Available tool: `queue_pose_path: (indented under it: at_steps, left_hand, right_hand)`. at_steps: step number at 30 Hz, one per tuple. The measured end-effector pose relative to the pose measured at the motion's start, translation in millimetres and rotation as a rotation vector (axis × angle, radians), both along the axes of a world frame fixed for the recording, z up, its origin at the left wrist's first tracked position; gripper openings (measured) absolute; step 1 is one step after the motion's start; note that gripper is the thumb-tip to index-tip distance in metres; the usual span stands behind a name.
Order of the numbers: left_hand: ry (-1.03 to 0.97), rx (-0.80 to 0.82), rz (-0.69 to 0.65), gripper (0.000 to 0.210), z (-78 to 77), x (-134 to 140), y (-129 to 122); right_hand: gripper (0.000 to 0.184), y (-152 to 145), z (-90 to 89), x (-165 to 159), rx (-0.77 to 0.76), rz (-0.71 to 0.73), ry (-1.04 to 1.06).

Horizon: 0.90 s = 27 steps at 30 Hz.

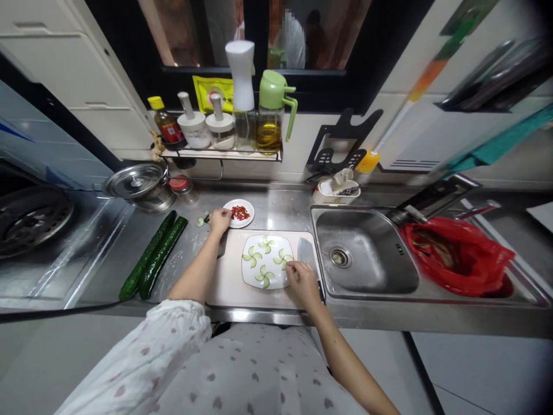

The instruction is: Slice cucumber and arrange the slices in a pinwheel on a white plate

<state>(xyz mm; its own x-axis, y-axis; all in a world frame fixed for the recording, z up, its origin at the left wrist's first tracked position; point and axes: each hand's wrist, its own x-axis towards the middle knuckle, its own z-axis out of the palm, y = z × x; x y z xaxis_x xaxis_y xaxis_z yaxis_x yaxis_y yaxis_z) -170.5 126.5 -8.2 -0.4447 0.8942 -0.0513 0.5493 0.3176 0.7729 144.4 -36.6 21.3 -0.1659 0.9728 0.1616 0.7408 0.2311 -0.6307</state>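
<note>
Cutting board [227, 291]: it lay flat near the counter's front edge, under the plate, a steady base for your fine finger work.
Right hand [303, 282]: your fingers were drawn together at the plate's right side, beside the nearest slices; whether they pinched anything was too small to tell.
Square plate [265, 260]: it sat on the board between your forearms, its middle bare.
Pale green slices [253, 257]: they lay on the plate in four pinwheels; the right one, by your fingertips, called for a light touch from above, with your wrist clear of the rest.
Knife [306, 249]: its blade rested on the board just right of the plate, so that hand was best lifted over it, not slid.
Left hand [220, 221]: your fingertips were bent in at the small dish's left side; you could not be seen clearly to grip anything.
Small dish [252, 222]: it stood beyond the board's far edge; light steadying would have suited it better than pushing.
Red pieces [240, 213]: they lay loose in the dish, small enough that taking one at a time seemed neatest.
</note>
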Motion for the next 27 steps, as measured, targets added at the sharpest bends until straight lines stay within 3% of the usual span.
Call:
queue_pose_path:
  at_steps: [3,11,17,23,27]
  left_hand:
    - [-0.334,0.131,0.059,0.02,-2.7,9.0,-6.3]
    - [-0.582,0.16,-0.041,0.027,10.0,43.8,-34.0]
    - [-0.487,0.159,-0.301,0.024,26.0,68.5,-58.4]
    - [-0.301,0.191,-0.498,0.018,35.3,79.1,-69.7]
    - [-0.285,0.235,-0.525,0.015,34.1,82.7,-72.6]
  right_hand:
    - [0.025,2.6,0.1,-1.9,0.017,0.015,0.016]
    - [0.021,31.6,25.4,-17.2,0.03,0.061,0.079]
    - [0.017,67.2,44.4,-31.8,0.034,0.111,0.105]
    - [0.013,92.1,41.9,-44.3,0.017,0.177,0.101]
    - [0.01,98.8,38.5,-48.5,0.026,0.231,0.079]
